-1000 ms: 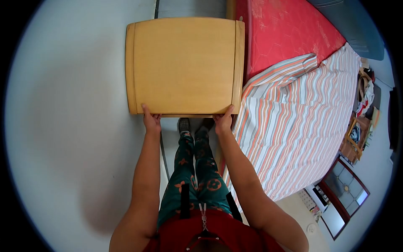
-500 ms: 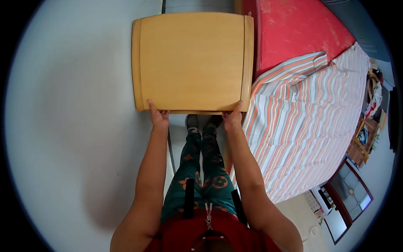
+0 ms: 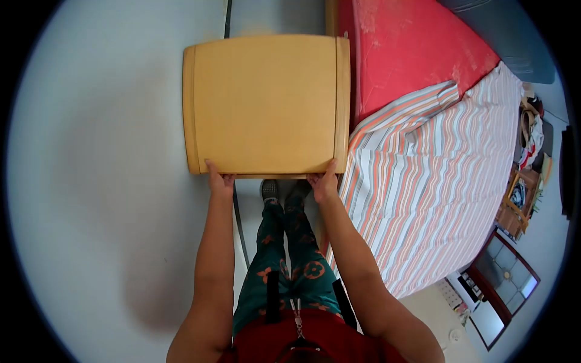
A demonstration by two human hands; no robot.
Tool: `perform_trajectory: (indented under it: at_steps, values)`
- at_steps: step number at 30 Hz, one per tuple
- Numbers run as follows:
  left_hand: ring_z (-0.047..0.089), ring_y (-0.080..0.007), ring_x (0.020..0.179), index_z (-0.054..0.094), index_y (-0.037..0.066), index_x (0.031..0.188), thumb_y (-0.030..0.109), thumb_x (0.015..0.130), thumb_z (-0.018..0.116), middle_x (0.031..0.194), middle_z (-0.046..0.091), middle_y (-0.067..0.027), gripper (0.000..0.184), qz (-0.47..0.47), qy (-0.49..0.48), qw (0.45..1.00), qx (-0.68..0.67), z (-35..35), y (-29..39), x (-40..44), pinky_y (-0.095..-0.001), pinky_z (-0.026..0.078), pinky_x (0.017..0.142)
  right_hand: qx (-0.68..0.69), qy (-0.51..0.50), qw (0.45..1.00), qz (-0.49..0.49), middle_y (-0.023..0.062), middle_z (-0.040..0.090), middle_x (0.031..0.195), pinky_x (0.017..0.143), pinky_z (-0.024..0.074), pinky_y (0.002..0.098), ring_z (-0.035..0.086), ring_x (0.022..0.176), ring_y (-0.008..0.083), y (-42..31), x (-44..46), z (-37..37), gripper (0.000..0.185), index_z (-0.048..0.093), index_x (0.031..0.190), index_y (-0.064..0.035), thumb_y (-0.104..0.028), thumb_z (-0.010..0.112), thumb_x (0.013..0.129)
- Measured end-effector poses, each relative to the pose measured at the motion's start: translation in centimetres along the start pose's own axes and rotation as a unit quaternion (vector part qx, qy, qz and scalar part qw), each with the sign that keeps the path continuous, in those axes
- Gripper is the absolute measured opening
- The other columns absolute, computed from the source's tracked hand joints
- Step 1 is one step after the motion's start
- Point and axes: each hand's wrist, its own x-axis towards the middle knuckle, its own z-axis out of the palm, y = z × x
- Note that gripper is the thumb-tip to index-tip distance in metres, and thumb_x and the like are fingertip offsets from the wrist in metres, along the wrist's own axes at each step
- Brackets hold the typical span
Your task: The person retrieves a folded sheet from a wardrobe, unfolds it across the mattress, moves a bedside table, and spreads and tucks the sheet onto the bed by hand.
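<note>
In front of my body is a wooden nightstand [image 3: 266, 103], seen from above with its smooth, light-brown top. My left hand [image 3: 219, 179] grips the near edge at its left corner, thumb on top and fingers curled beneath. At the right corner my right hand [image 3: 324, 183] holds the same edge the same way. The nightstand's lower part is hidden under its top, so I cannot tell whether it touches the floor. My feet show just below the near edge, between the two hands.
To the right, beside the nightstand, stands a bed with a bare red mattress [image 3: 399, 54] and a striped sheet [image 3: 423, 187]. A white wall [image 3: 115, 151] runs along the left. Clothes and a wooden box [image 3: 517, 202] lie farther right, near a framed glass door [image 3: 505, 275].
The nightstand and both hands now appear slightly lower and farther left in view. The bed has shifted left in the picture too. Both hands keep their grip.
</note>
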Motion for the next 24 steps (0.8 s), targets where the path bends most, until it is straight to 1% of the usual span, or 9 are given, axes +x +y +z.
perform_trajectory:
  at_steps: [6,9,13,16,17,19,20,23,24]
  values:
    - [0.050,-0.0144,0.058,0.050,0.011,0.106,0.061,0.083,0.052,0.076,0.055,-0.0012,0.055,-0.020,0.006,0.999,0.038,-0.7,0.4,1.1,-0.0331,0.048,0.058,-0.128,-0.026,0.989,0.062,0.0139,0.059,0.107,0.084,0.0422,0.0404,0.058,0.100,0.0272,-0.4,0.2,-1.3,0.077,0.042,0.124,-0.0062,-0.071,0.031,0.084]
    - [0.048,-0.0145,0.063,0.048,0.011,0.112,0.060,0.083,0.053,0.083,0.054,-0.0022,0.057,-0.025,0.023,0.997,0.065,-1.1,0.4,1.6,-0.0332,0.048,0.063,-0.160,-0.013,0.985,0.057,0.0111,0.060,0.095,0.080,0.0434,0.0387,0.060,0.091,0.0238,-0.4,0.4,-1.4,0.078,0.050,0.110,-0.0039,-0.074,0.034,0.080]
    - [0.048,-0.0151,0.071,0.045,0.013,0.117,0.057,0.084,0.054,0.094,0.051,-0.0036,0.056,-0.016,0.067,0.994,0.082,-0.1,0.9,1.1,-0.0331,0.046,0.070,-0.282,-0.044,0.950,0.128,0.0135,0.063,0.086,0.067,0.0451,0.0413,0.063,0.083,0.0282,-2.5,-0.8,-1.1,0.056,0.055,0.094,-0.0023,-0.057,0.044,0.087]
    - [0.050,-0.0172,0.077,0.044,0.011,0.121,0.052,0.085,0.056,0.099,0.052,-0.0054,0.056,-0.015,0.094,0.990,0.101,0.8,1.9,0.0,-0.0348,0.047,0.073,-0.577,0.008,0.809,-0.114,0.0154,0.062,0.083,0.063,0.0442,0.0449,0.062,0.079,0.0336,-7.6,-5.2,3.4,0.033,0.054,0.089,-0.0017,-0.035,0.053,0.088]
    - [0.052,-0.0181,0.080,0.043,0.010,0.122,0.050,0.085,0.057,0.100,0.053,-0.0062,0.057,-0.014,0.106,0.988,0.111,0.7,1.8,-1.4,-0.0357,0.047,0.074,-0.568,0.035,0.777,-0.268,0.0172,0.061,0.088,0.066,0.0436,0.0449,0.060,0.083,0.0350,-8.5,-5.5,3.7,0.025,0.053,0.090,-0.0010,-0.026,0.056,0.087]
    - [0.052,-0.0243,0.092,0.039,0.006,0.127,0.045,0.086,0.058,0.110,0.051,-0.0114,0.059,0.140,0.110,0.969,0.173,0.5,1.6,-1.1,-0.0406,0.045,0.081,-0.568,0.083,0.653,-0.495,0.0208,0.054,0.109,0.080,0.0413,0.0446,0.052,0.101,0.0372,-11.8,-3.2,7.5,0.025,0.051,0.102,-0.0003,-0.011,0.061,0.081]
    - [0.052,-0.0274,0.098,0.038,0.004,0.129,0.042,0.086,0.058,0.115,0.051,-0.0140,0.061,0.213,0.112,0.950,0.200,1.0,1.3,-0.3,-0.0430,0.044,0.085,-0.550,0.114,0.574,-0.595,0.0225,0.045,0.121,0.092,0.0352,0.0461,0.043,0.112,0.0396,-14.6,-0.9,11.0,0.036,0.047,0.118,-0.0006,-0.014,0.057,0.085]
    - [0.042,-0.0366,0.117,0.033,-0.001,0.132,0.034,0.087,0.057,0.128,0.042,-0.0228,0.062,0.343,0.312,0.736,0.493,1.6,2.9,-0.9,-0.0485,0.034,0.097,-0.592,0.126,0.532,-0.592,0.0201,0.037,0.134,0.099,0.0307,0.0486,0.036,0.123,0.0404,-16.1,4.2,13.7,0.052,0.042,0.128,-0.0045,-0.021,0.060,0.083]
    - [0.038,-0.0378,0.120,0.034,-0.001,0.132,0.033,0.087,0.057,0.131,0.038,-0.0233,0.061,0.390,0.271,0.715,0.512,2.4,3.8,-1.6,-0.0487,0.031,0.099,-0.610,0.134,0.505,-0.595,0.0199,0.035,0.136,0.101,0.0295,0.0485,0.033,0.125,0.0397,-16.5,5.0,14.4,0.052,0.041,0.130,-0.0052,-0.024,0.058,0.084]
